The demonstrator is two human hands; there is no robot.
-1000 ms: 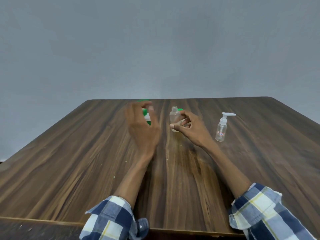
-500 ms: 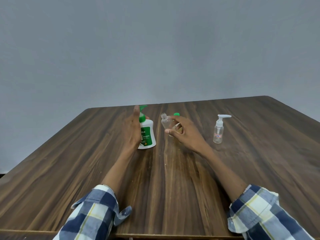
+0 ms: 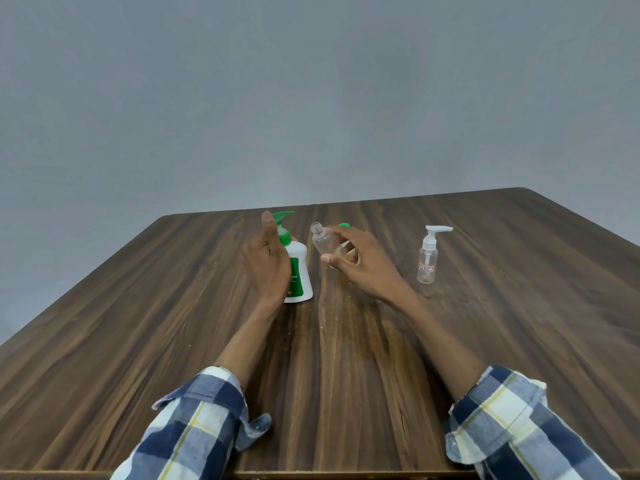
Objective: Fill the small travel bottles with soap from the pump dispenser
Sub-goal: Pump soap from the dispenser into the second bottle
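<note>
Right hand is grasping the small clear travel bottle — fingers wrapping its lower body, thumb underneath, neck uncapped and tilting left toward the dispenser. Bottle is being held off the desk, near centre, just right of the pump dispenser. A trace of pale liquid seems to be sitting low inside it; hard to be sure.

Left hand is standing edge-on against the dispenser's left side, fingers straight and reaching up beside the green pump head — grip released, not curling round anything. Whether the palm is actually touching the body, cannot tell.

Handling judgement: the travel bottle is looking light, thin-walled, likely squashing under a hard pinch, so holding it low on the body is sensible, leaving the mouth free. The dispenser is looking heavier and stable on its base, though soap on the plastic would be making it slippery.

A green cap is showing just behind the right hand. A second clear bottle with white pump is standing upright well to the right, untouched.
</note>
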